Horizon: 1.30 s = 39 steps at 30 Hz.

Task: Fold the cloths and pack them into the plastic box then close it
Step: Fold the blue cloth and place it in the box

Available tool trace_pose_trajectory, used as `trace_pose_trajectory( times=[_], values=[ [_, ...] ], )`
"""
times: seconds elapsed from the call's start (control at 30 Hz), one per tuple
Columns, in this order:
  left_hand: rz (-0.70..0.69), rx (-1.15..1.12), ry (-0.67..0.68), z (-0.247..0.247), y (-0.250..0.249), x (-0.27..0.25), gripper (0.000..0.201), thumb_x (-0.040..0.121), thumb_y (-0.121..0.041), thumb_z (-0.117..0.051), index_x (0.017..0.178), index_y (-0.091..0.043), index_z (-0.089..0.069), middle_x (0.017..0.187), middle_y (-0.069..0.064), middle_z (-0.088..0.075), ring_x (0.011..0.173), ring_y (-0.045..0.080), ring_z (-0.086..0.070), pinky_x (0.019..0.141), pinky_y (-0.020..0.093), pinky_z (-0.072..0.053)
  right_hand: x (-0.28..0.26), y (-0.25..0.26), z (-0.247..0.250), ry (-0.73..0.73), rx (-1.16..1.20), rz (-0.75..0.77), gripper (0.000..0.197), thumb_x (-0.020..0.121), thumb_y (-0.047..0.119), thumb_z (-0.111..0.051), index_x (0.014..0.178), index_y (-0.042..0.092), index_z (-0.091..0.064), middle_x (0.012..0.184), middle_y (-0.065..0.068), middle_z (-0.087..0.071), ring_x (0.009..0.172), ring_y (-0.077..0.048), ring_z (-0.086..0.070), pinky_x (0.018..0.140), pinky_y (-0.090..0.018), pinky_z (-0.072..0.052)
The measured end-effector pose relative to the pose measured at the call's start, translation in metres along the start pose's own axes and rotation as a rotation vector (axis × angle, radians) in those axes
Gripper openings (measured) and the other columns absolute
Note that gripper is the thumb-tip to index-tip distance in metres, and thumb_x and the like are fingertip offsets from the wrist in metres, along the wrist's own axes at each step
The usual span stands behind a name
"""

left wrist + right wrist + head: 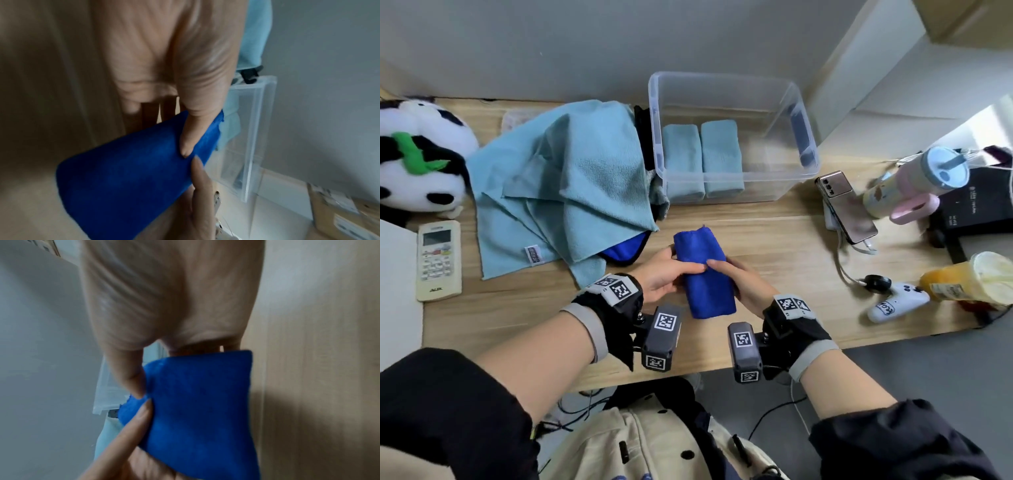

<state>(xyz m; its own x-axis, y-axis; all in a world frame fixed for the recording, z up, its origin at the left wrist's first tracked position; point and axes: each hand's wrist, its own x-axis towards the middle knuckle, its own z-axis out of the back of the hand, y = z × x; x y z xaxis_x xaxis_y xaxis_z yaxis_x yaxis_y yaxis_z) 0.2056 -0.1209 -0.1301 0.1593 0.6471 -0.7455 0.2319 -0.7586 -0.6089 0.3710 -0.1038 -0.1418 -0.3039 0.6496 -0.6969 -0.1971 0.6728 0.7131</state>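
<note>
A folded dark blue cloth (pixel 705 274) is held above the wooden desk between both hands. My left hand (pixel 671 274) grips its left side, thumb on top (pixel 191 138). My right hand (pixel 736 277) grips the right side, thumb (pixel 131 378) pressed on the cloth (pixel 201 402). The clear plastic box (pixel 804 137) stands open at the back, with two folded light blue cloths (pixel 702 157) side by side in its left half. A heap of unfolded light blue cloths (pixel 558 185) lies left of the box, with another dark blue cloth (pixel 625 251) poking out underneath.
A panda plush (pixel 417 154) and a white remote (pixel 438 260) sit at the left. Right of the box lie a phone (pixel 846 205), a pastel tumbler (pixel 914 181), a black box (pixel 976 205), a game controller (pixel 897 301) and an orange drink cup (pixel 969 277). Cables trail near the phone.
</note>
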Motion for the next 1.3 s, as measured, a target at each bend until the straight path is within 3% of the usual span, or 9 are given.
trace_pose_trajectory(
  times=[0.17, 0.43, 0.53, 0.63, 0.73, 0.9, 0.97, 1.13, 1.3],
  values=[
    [-0.194, 0.125, 0.015, 0.001, -0.043, -0.012, 0.053, 0.080, -0.003, -0.069, 0.125, -0.018, -0.047, 0.101, 0.001, -0.066, 0.088, 0.016, -0.066, 0.065, 0.032, -0.058, -0.002, 0.034, -0.005, -0.038, 0.035, 0.141, 0.046, 0.075, 0.033, -0.067, 0.112, 0.006, -0.057, 0.110, -0.012, -0.065, 0.101, -0.020, -0.063, 0.093, -0.034, -0.046],
    [-0.409, 0.245, 0.048, -0.006, -0.107, -0.017, 0.046, 0.083, -0.009, -0.067, 0.119, -0.023, -0.043, 0.104, 0.008, -0.065, 0.083, 0.019, -0.067, 0.063, 0.031, -0.058, -0.004, 0.091, 0.000, -0.207, -0.051, 0.408, 0.019, 0.094, 0.012, -0.054, 0.108, 0.023, -0.059, 0.099, -0.002, -0.069, 0.085, -0.013, -0.067, 0.068, -0.027, -0.057],
    [-0.398, 0.202, 0.068, -0.007, -0.128, -0.011, 0.043, 0.086, -0.011, -0.064, 0.123, -0.020, -0.044, 0.101, 0.007, -0.065, 0.080, 0.018, -0.067, 0.067, 0.030, -0.059, 0.005, 0.117, 0.015, -0.282, -0.012, 0.443, 0.020, 0.094, 0.006, -0.050, 0.109, 0.017, -0.056, 0.096, -0.001, -0.067, 0.083, -0.013, -0.065, 0.067, -0.025, -0.054],
    [-0.450, 0.154, -0.057, 0.000, -0.144, -0.002, 0.029, 0.090, -0.010, -0.059, 0.117, -0.014, -0.050, 0.098, 0.007, -0.062, 0.075, 0.016, -0.065, 0.061, 0.025, -0.058, 0.021, 0.145, 0.040, -0.321, 0.056, 0.425, 0.024, 0.095, 0.005, -0.047, 0.118, 0.011, -0.052, 0.093, -0.003, -0.063, 0.081, -0.015, -0.061, 0.054, -0.019, -0.051],
    [-0.582, 0.118, -0.331, 0.015, -0.151, 0.012, 0.014, 0.090, -0.006, -0.054, 0.101, -0.014, -0.058, 0.093, 0.008, -0.062, 0.072, 0.013, -0.061, 0.057, 0.020, -0.053, 0.046, 0.174, 0.070, -0.452, 0.099, 0.427, 0.029, 0.095, 0.002, -0.047, 0.123, 0.008, -0.050, 0.092, -0.003, -0.062, 0.079, -0.017, -0.060, 0.059, -0.025, -0.053],
    [-0.624, 0.203, -0.654, 0.038, -0.160, 0.046, 0.026, 0.085, -0.002, -0.049, 0.103, -0.017, -0.059, 0.102, 0.001, -0.057, 0.095, 0.014, -0.053, 0.083, 0.020, -0.048, 0.106, 0.209, 0.113, -0.585, -0.256, 0.321, 0.033, 0.093, 0.006, -0.047, 0.125, 0.013, -0.048, 0.124, -0.015, -0.056, 0.109, -0.036, -0.058, 0.086, -0.047, -0.051],
    [-0.608, 0.269, -0.705, 0.042, -0.160, 0.058, 0.030, 0.084, -0.004, -0.051, 0.112, -0.014, -0.056, 0.118, 0.004, -0.054, 0.112, 0.016, -0.050, 0.097, 0.026, -0.040, 0.125, 0.215, 0.119, -0.602, -0.537, 0.264, 0.039, 0.092, 0.007, -0.047, 0.131, 0.008, -0.046, 0.130, -0.017, -0.054, 0.114, -0.035, -0.055, 0.094, -0.043, -0.047],
    [-0.611, 0.339, -0.783, 0.043, -0.156, 0.079, 0.044, 0.084, -0.006, -0.057, 0.126, -0.014, -0.048, 0.130, 0.009, -0.045, 0.126, 0.021, -0.041, 0.102, 0.028, -0.033, 0.160, 0.212, 0.123, -0.467, -0.876, 0.114, 0.044, 0.091, 0.005, -0.042, 0.135, 0.006, -0.042, 0.124, -0.018, -0.058, 0.111, -0.033, -0.056, 0.079, -0.029, -0.039],
    [-0.624, 0.339, -0.797, 0.045, -0.147, 0.088, 0.047, 0.083, -0.005, -0.059, 0.127, -0.015, -0.047, 0.130, 0.007, -0.046, 0.125, 0.022, -0.042, 0.105, 0.032, -0.034, 0.184, 0.207, 0.119, -0.461, -0.830, -0.029, 0.024, 0.088, -0.002, -0.040, 0.108, 0.007, -0.048, 0.108, -0.022, -0.057, 0.111, -0.039, -0.057, 0.093, -0.045, -0.048]
  ],
)
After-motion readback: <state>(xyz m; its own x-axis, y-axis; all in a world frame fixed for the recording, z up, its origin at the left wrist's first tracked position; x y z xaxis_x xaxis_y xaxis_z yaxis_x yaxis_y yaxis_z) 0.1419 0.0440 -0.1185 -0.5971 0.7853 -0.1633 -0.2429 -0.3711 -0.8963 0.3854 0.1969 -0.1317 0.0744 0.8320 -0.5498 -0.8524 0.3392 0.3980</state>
